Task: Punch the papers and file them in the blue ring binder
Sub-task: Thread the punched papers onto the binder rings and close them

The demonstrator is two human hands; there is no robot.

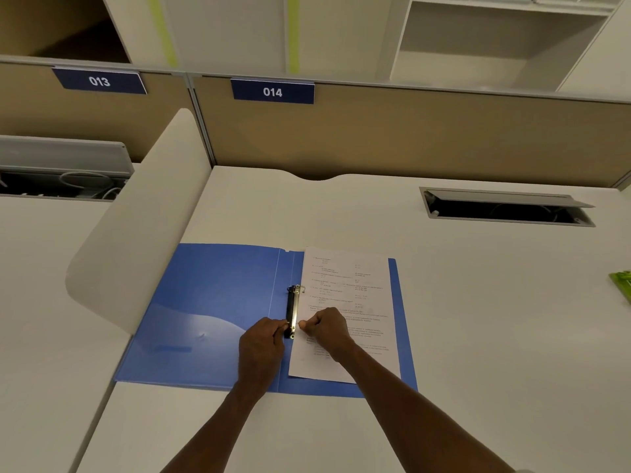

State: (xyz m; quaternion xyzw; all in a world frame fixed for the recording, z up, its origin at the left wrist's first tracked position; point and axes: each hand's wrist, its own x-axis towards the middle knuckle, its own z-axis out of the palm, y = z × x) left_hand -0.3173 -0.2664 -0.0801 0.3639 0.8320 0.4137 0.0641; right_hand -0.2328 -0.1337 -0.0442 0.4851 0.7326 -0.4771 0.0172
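The blue ring binder [211,312] lies open and flat on the white desk. A printed paper [348,288] lies on its right half, its left edge at the black ring mechanism [292,308]. My left hand [261,346] pinches the near ring from the left. My right hand [327,331] pinches the same ring from the right, resting on the paper. The far ring passes through the paper's edge.
A white curved divider [143,233] stands left of the binder. An open cable hatch [505,208] is set in the desk at the back right. A green object [623,285] shows at the right edge. A beige partition [409,131] closes the back.
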